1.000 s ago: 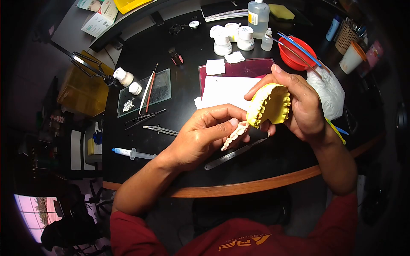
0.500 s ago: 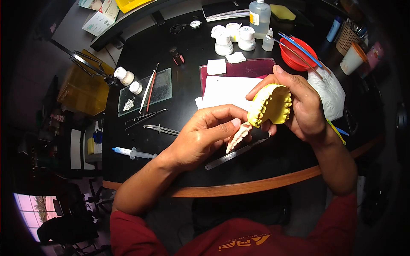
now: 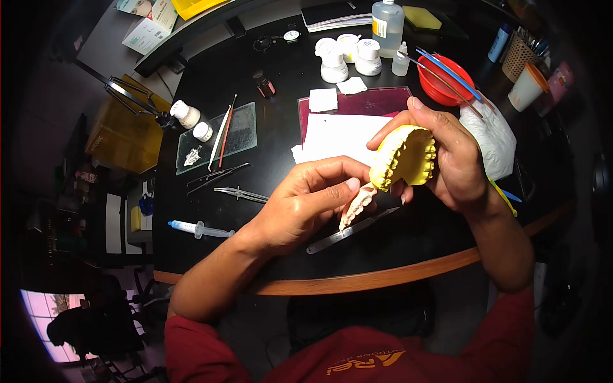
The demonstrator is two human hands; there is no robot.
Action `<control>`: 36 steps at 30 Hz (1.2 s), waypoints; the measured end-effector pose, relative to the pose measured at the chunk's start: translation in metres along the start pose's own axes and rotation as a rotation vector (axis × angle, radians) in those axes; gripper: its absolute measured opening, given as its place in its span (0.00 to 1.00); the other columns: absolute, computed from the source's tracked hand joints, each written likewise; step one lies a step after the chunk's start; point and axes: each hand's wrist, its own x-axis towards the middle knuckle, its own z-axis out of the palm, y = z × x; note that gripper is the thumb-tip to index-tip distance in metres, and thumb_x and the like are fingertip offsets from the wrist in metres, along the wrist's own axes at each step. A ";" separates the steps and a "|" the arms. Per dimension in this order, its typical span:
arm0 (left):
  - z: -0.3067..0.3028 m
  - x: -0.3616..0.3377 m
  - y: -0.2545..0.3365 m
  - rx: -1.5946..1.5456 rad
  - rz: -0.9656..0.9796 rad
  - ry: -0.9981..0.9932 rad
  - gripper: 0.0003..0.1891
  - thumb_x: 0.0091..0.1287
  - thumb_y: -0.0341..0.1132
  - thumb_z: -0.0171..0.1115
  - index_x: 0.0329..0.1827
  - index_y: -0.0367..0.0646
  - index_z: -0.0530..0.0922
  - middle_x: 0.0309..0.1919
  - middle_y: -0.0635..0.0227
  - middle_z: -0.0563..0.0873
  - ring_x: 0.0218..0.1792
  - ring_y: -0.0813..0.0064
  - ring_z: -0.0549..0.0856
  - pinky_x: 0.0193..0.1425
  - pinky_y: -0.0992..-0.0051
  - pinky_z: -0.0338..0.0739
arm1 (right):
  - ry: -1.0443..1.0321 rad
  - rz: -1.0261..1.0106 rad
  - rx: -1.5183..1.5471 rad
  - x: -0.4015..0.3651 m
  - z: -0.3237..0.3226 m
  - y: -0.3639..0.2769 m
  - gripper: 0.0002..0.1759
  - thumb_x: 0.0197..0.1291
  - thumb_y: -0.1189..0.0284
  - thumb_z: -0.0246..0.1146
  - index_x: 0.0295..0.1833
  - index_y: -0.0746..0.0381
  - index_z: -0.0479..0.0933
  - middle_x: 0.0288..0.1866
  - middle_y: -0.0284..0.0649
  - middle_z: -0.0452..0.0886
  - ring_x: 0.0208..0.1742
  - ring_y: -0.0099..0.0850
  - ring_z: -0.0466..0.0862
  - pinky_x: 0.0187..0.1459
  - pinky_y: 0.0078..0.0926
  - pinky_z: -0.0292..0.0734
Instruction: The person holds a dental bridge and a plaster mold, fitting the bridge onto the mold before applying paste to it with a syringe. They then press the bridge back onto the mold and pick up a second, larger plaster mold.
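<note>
In my right hand (image 3: 450, 153) is a yellow dental cast (image 3: 418, 159), its row of teeth turned toward the left and the thumb behind its top edge. My left hand (image 3: 313, 198) pinches a smaller pinkish dental cast (image 3: 356, 207) between thumb and fingers. The upper end of the pink piece meets the lower left edge of the yellow cast. Below the two casts, a flat metal scalpel handle (image 3: 341, 237) lies on the black table, its tip pointing up and right. White paper (image 3: 341, 137) lies behind the hands.
At the left are a glass slab (image 3: 239, 131), tweezers (image 3: 239, 194) and a syringe (image 3: 201, 230). White jars (image 3: 334, 67) and a clear bottle (image 3: 387, 32) stand at the back. A red bowl (image 3: 440, 89) with brushes across it sits right, beside a crumpled white cloth (image 3: 495, 143).
The pink cast has tilted very slightly in my left hand. At the lower left, a dark shape has shifted in front of the bright window. My right hand keeps its place.
</note>
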 end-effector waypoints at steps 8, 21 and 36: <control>0.000 0.000 -0.002 -0.012 0.006 0.027 0.12 0.78 0.32 0.55 0.56 0.34 0.78 0.43 0.63 0.86 0.41 0.81 0.84 0.44 0.81 0.76 | -0.021 -0.016 0.012 0.001 -0.001 0.002 0.36 0.81 0.56 0.36 0.47 0.76 0.80 0.30 0.51 0.86 0.21 0.30 0.84 0.19 0.19 0.80; -0.003 -0.001 0.001 -0.009 -0.029 -0.039 0.13 0.79 0.33 0.54 0.58 0.33 0.78 0.42 0.65 0.86 0.41 0.83 0.85 0.46 0.82 0.78 | -0.012 -0.019 0.026 0.000 -0.001 0.002 0.35 0.82 0.56 0.36 0.47 0.76 0.80 0.29 0.51 0.85 0.20 0.31 0.84 0.19 0.20 0.80; -0.002 -0.001 0.001 0.006 -0.053 0.008 0.10 0.78 0.34 0.57 0.52 0.37 0.79 0.39 0.61 0.87 0.35 0.83 0.84 0.38 0.82 0.75 | 0.010 -0.001 0.021 -0.001 0.002 0.001 0.35 0.82 0.56 0.36 0.47 0.75 0.80 0.28 0.49 0.85 0.20 0.30 0.83 0.19 0.20 0.79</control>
